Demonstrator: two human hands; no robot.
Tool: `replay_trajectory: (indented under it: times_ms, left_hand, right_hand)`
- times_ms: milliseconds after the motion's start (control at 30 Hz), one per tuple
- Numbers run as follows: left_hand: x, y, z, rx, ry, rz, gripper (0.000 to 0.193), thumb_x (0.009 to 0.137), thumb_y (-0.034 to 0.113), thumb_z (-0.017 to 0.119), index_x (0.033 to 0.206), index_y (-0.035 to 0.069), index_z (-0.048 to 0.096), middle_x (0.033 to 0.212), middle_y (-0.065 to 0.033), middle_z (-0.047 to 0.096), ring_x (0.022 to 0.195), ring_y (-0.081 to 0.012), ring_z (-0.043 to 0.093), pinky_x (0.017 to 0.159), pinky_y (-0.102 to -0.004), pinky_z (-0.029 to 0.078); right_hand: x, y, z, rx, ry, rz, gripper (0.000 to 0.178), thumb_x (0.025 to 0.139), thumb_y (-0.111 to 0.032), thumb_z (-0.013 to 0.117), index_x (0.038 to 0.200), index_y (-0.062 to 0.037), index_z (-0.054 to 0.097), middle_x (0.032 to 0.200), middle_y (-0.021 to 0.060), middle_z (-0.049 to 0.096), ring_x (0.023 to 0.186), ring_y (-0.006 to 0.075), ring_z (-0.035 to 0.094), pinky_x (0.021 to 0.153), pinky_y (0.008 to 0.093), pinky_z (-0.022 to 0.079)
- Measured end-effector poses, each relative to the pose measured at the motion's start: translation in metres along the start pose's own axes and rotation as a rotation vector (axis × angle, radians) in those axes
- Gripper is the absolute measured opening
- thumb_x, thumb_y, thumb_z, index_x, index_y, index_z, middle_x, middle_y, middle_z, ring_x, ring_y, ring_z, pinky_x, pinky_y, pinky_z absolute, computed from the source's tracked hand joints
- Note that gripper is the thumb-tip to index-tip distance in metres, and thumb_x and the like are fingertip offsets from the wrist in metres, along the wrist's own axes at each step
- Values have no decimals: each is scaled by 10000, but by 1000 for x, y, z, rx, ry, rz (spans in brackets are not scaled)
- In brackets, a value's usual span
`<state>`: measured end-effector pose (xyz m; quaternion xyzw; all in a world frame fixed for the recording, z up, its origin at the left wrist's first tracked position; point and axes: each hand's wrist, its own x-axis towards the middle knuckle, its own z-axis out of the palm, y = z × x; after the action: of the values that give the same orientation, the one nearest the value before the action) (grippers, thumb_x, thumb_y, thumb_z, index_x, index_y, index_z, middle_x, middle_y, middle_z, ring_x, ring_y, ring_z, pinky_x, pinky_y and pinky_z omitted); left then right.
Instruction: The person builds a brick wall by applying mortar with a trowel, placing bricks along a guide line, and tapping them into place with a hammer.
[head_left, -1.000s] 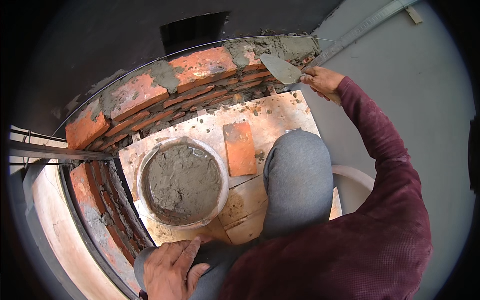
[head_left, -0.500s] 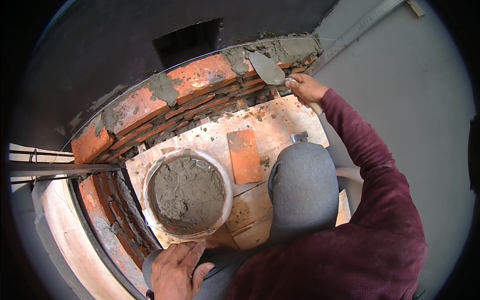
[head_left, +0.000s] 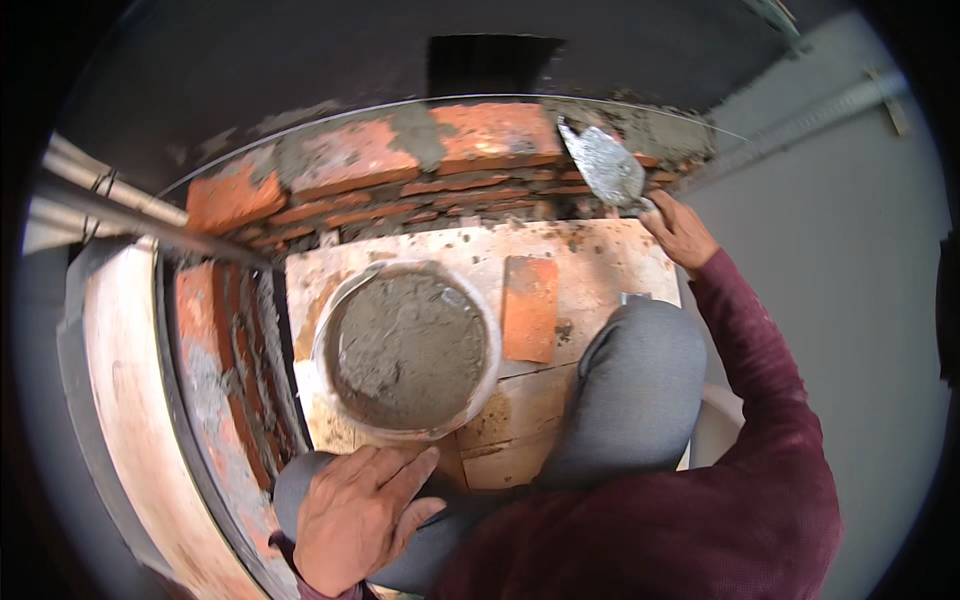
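Note:
My right hand (head_left: 681,234) is closed round the handle of a trowel (head_left: 606,168) at the right end of the brick wall. The trowel's blade, smeared with grey mortar, tilts beside the end of the last laid brick (head_left: 500,136). Wet mortar (head_left: 650,128) covers the wall top beyond the blade. My left hand (head_left: 362,512) rests on my left knee, fingers stretched and holding nothing. Just past it stands a white bucket (head_left: 489,375) filled with grey mortar (head_left: 410,345). One loose orange brick (head_left: 530,308) lies flat to the right of the bucket.
A string line (head_left: 470,98) runs along the wall's back edge. Wooden boards (head_left: 420,243) spotted with mortar lie under the bucket. A second brick wall (head_left: 205,330) and a metal bar (head_left: 150,222) stand at left. A long straightedge (head_left: 800,125) leans at far right beside the grey wall (head_left: 850,300).
The view has turned, so the scene sits differently in the picture. The trowel's blade has tipped and now shows a brighter, mortar-streaked face. My left hand stays on the knee.

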<state>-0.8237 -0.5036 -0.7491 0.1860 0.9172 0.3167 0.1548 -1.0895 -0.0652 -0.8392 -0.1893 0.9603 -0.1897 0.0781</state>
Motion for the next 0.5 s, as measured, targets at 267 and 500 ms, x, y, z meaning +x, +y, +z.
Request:
replay_trajectory:
  times_ms: [267, 500]
  left_hand:
    - [-34, -7, 5, 59, -3, 51, 421, 898, 342, 646, 1190, 41, 611, 1111, -92, 620, 1049, -278, 597, 894, -387, 488]
    - [-67, -25, 18, -27, 131, 130, 363, 939, 355, 591, 1118, 40, 619, 1067, -95, 605, 1023, -269, 595, 878, -382, 486]
  right_hand:
    - [10, -165, -1, -38, -291, -365, 331, 945, -226, 589, 1154, 25, 535, 864, 220, 580, 800, 383, 605, 724, 438, 459]
    - [63, -318, 58, 115, -691, -725, 372, 961, -230, 571, 1212, 41, 521, 974, 243, 613, 884, 403, 621, 791, 464, 470]
